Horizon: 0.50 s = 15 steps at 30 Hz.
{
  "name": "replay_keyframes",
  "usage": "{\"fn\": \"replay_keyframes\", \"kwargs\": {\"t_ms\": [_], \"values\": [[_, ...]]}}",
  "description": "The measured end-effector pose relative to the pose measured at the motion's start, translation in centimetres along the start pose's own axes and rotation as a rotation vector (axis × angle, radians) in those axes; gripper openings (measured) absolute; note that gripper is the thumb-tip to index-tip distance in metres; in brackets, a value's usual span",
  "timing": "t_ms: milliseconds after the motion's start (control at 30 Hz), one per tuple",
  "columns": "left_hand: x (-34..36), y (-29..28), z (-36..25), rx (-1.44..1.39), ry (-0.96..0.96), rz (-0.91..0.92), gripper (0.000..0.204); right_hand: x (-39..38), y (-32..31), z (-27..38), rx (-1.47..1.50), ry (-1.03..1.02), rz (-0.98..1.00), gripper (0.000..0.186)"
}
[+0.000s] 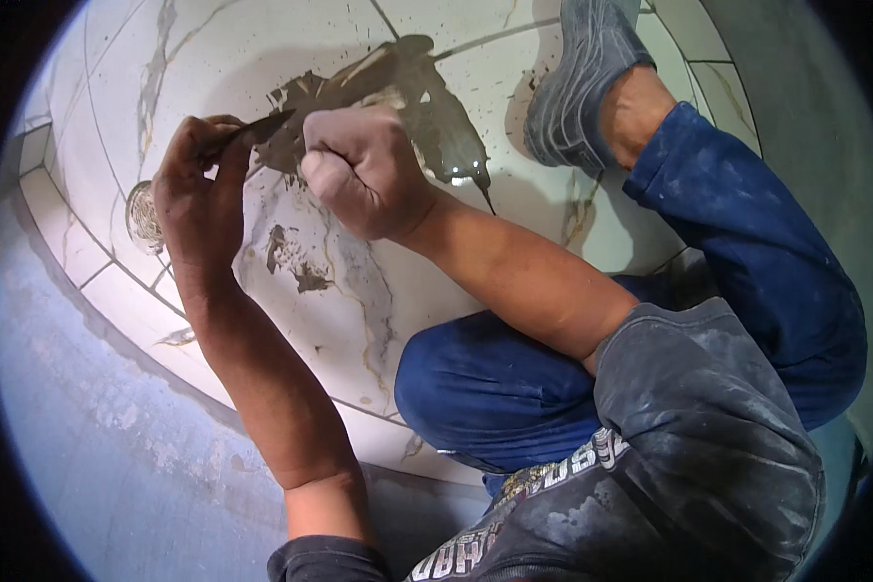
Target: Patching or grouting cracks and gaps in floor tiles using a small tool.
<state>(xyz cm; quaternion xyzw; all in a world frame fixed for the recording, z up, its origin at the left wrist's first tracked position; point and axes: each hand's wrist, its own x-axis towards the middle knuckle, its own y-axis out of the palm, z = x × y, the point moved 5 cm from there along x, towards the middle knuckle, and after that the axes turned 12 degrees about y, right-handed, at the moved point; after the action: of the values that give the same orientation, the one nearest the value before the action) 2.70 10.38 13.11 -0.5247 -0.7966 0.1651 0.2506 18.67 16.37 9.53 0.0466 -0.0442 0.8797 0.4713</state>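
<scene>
My left hand (pixel 202 184) is closed in a pinch on a thin dark pointed blade (pixel 270 126). Its tip points right, toward my other hand, and no handle shows. My right hand (pixel 364 173) is clenched in a fist just right of the blade tip; whatever it may hold is hidden. Beneath and beyond both hands, a wet patch of grey-brown grout or cement paste (pixel 436 121) spreads over the pale marbled floor tiles (pixel 500 87). Closer to me lies a smaller smear of the paste (pixel 296 260).
A round ridged disc (pixel 145 217), perhaps a drain cover, sits by my left wrist. Tiled edging (pixel 126 291) meets a bluish wall (pixel 97 407) on the left. My bent legs in blue trousers (pixel 747 223) and a grey shoe (pixel 582 97) occupy the right.
</scene>
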Motion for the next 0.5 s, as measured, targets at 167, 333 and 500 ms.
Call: {"fn": "replay_keyframes", "kwargs": {"t_ms": [167,333,500], "values": [[0.4,0.4,-0.6,0.055,-0.036,-0.015,0.008,0.5,-0.3,-1.1,0.014,0.004,-0.011,0.026],[0.2,0.0,0.2,0.068,-0.018,-0.003,0.007,1.3,-0.6,0.2,0.007,0.028,0.018,0.025],[0.5,0.1,0.2,-0.010,-0.036,-0.009,0.007,0.1,-0.1,0.8,0.005,-0.016,0.025,0.028]]}}
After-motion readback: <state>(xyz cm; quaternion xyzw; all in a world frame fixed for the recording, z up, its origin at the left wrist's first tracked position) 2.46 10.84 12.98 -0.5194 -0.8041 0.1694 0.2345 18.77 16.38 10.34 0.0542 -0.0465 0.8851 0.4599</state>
